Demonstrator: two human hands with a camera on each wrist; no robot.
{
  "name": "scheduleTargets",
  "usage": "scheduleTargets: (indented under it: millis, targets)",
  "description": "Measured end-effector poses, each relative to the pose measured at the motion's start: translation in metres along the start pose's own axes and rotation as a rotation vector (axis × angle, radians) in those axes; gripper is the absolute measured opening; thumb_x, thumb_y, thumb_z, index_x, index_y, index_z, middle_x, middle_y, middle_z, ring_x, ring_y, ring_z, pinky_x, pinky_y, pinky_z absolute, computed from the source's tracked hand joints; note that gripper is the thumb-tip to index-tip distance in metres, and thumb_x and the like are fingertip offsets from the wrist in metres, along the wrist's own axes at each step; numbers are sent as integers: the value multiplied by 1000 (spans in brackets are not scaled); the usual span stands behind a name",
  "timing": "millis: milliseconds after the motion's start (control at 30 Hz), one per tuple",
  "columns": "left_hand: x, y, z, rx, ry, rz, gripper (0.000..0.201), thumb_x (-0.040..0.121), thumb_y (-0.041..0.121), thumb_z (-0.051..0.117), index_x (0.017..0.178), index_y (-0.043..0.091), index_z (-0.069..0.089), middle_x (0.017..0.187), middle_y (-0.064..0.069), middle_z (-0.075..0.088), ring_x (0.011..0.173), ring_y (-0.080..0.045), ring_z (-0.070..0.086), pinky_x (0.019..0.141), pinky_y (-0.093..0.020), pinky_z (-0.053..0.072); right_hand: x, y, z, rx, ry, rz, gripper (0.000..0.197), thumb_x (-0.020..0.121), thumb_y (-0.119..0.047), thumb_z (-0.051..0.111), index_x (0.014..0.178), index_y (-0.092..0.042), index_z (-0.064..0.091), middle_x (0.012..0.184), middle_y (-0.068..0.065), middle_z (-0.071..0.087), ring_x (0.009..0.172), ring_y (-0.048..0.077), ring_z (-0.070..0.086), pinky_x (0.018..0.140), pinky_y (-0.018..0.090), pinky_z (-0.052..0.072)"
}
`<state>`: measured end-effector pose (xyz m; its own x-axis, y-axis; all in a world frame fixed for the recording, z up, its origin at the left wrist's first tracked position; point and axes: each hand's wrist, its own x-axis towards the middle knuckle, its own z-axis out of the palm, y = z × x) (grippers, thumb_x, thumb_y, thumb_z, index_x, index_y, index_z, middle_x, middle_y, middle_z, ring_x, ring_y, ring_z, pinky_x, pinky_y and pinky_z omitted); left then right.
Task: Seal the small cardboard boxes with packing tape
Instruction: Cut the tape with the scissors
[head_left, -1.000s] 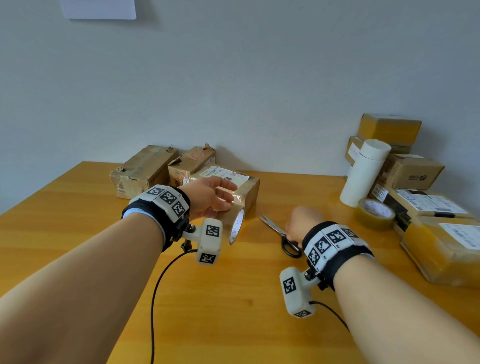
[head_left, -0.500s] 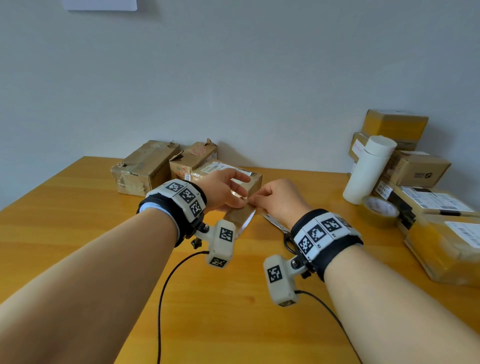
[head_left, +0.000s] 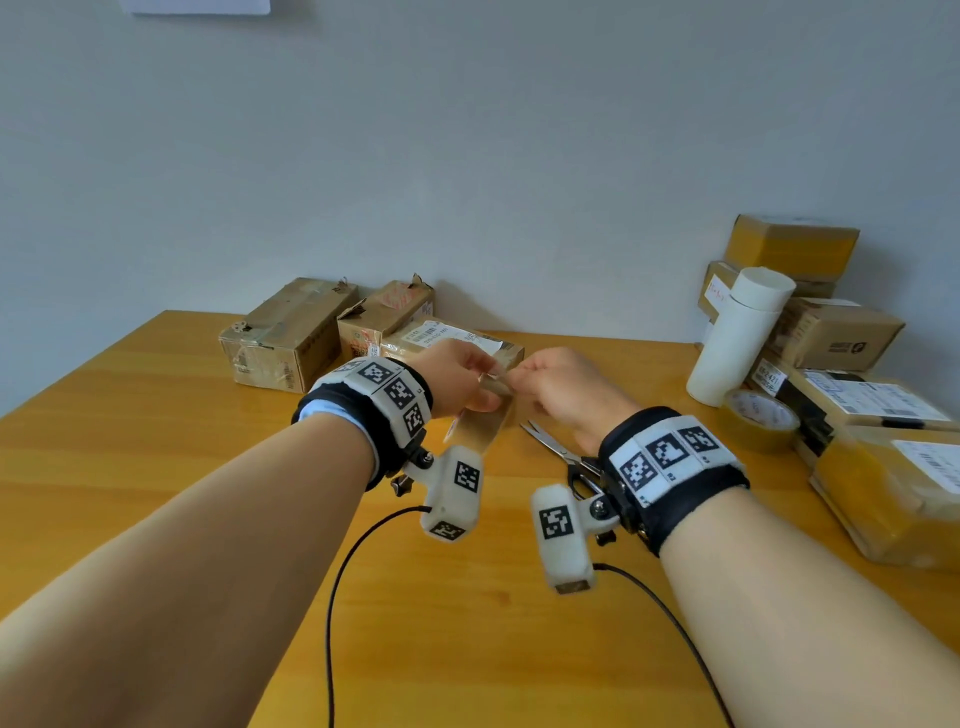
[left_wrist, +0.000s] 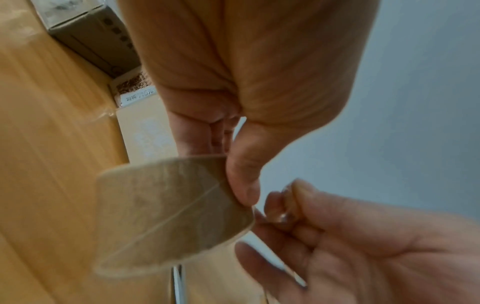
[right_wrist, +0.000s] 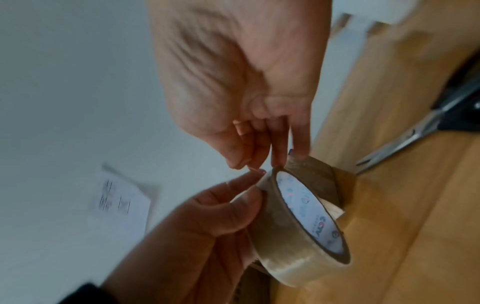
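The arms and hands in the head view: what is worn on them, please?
Both forearms are bare. Each wrist carries a black band covered with white tiles printed with black square codes. A white camera block with the same codes hangs under each wrist, with a thin black cable. A light blue cuff edges the left band.

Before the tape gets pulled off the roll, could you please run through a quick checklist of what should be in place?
1. Tape roll held firmly: ok, the left hand grips it clear of the table.
2. Free end of the tape found: cannot tell; the right hand has its fingertips picking at the roll's edge, but no lifted strip shows.
3. Scissors within reach: ok, lying beside the right wrist.
4. Box to seal nearby: ok, a labelled box sits just behind the hands.
5. Spare roll available: ok, by the white tube.
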<state>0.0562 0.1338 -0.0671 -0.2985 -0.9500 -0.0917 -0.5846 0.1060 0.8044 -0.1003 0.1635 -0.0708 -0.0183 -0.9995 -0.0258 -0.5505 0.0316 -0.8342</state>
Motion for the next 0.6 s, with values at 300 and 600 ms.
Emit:
scheduleTargets:
  millis: [300, 600]
  targets:
    - [9, -1, 14, 26, 38, 86, 59, 86, 7, 72, 139, 27, 52, 121, 5, 55, 107, -17, 58, 91, -33, 52, 6, 6, -3, 239, 69, 256, 13, 95, -19, 58, 84, -13, 63, 83, 6, 61, 82, 22, 62, 83, 41, 54]
    - [15, 0, 23, -24, 52, 142, 90, 85, 0, 70, 154, 36, 25, 110, 2, 50, 85, -10, 54, 66, -22, 48, 4, 15, -6, 323, 29, 398, 9, 96, -14, 62, 91, -6, 62, 85, 7, 63, 83, 27, 72, 79, 42, 62]
